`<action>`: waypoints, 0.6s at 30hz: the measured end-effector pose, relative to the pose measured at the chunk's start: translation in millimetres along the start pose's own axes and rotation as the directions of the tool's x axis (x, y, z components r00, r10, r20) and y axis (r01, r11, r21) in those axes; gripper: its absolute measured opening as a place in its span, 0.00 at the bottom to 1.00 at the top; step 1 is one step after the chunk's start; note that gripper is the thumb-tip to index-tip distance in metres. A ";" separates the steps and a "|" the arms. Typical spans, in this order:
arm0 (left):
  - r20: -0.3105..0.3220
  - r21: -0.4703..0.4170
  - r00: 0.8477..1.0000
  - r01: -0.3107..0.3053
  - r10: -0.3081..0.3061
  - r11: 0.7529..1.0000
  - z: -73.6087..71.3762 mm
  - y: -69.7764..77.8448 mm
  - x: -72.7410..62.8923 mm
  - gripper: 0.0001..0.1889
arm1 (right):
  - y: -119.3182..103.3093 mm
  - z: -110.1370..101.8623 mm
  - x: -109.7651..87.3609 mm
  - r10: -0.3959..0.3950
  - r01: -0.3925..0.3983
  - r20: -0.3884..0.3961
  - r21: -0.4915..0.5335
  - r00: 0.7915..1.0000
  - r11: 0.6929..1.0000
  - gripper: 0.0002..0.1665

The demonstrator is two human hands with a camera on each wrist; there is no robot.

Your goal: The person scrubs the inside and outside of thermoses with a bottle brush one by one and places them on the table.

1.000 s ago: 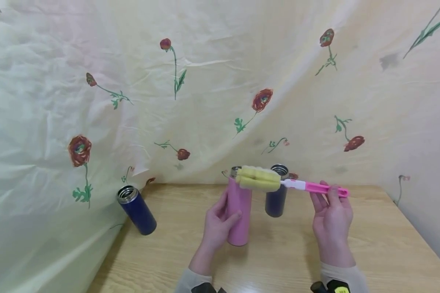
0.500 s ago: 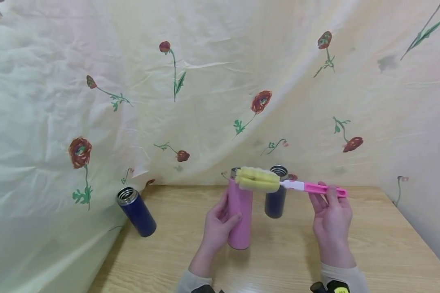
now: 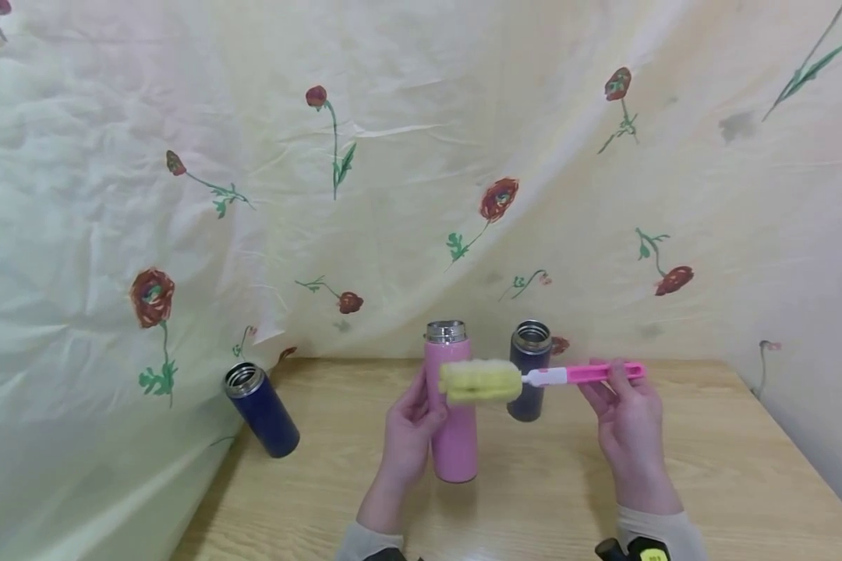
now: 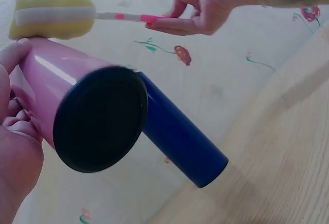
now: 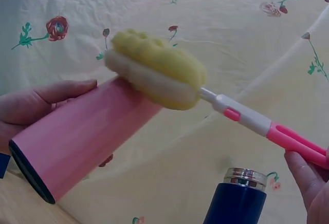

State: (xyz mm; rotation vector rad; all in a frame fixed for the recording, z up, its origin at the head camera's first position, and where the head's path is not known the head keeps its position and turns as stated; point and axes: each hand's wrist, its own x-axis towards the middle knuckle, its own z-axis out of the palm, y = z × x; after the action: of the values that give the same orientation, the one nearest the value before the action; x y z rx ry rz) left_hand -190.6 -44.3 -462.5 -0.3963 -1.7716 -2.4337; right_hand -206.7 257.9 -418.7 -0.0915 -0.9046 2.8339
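Note:
My left hand [image 3: 408, 436] grips a pink thermos bottle [image 3: 456, 444], held upright above the table with its steel mouth uncapped. In my right hand [image 3: 630, 425] I pinch the pink handle of a bottle brush [image 3: 606, 373], held level. Its yellow-and-white sponge head [image 3: 480, 382] crosses in front of the bottle's upper body, below the steel neck. From the left wrist, the bottle's dark base [image 4: 100, 121] faces the camera, and the sponge [image 4: 54, 16] lies against the side near my thumb. The right wrist view shows the sponge [image 5: 157, 70] hiding the bottle's mouth.
A dark blue open bottle [image 3: 263, 413] stands at the left of the wooden table [image 3: 533, 491]. Another dark blue open bottle [image 3: 529, 397] stands behind the brush. A flower-printed cloth [image 3: 393, 195] hangs behind and along the left side.
The brush has moved down and a little left, from across the bottle's neck to its upper body. The pink bottle's top has shifted slightly left, so its steel mouth now shows.

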 end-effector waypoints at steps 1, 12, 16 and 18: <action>-0.004 -0.018 1.000 -0.004 0.004 1.000 -0.4 0.4 -0.3 0.41 | 0.2 -0.9 0.5 0.002 -0.001 0.014 -0.029 1.000 1.000 0.07; -0.003 -0.094 0.999 -0.035 0.035 0.995 -5.7 -0.1 2.2 0.40 | -1.8 -13.6 6.3 0.056 -0.006 0.181 -0.262 0.982 0.965 0.08; -0.023 -0.138 0.999 -0.051 0.048 0.989 -6.9 -1.0 2.7 0.40 | -0.9 -17.5 7.1 0.087 -0.014 0.205 -0.334 0.975 0.942 0.07; -0.032 -0.161 0.998 -0.058 0.053 0.985 -8.0 -2.1 3.0 0.40 | -0.1 -20.0 6.4 0.103 -0.019 0.206 -0.372 0.973 0.928 0.08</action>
State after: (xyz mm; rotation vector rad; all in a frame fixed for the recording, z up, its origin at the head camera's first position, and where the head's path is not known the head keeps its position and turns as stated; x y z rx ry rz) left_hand -195.1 -51.0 -465.9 -0.4188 -1.5363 -2.5392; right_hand -210.8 270.5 -435.0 0.1600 -1.5012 2.7295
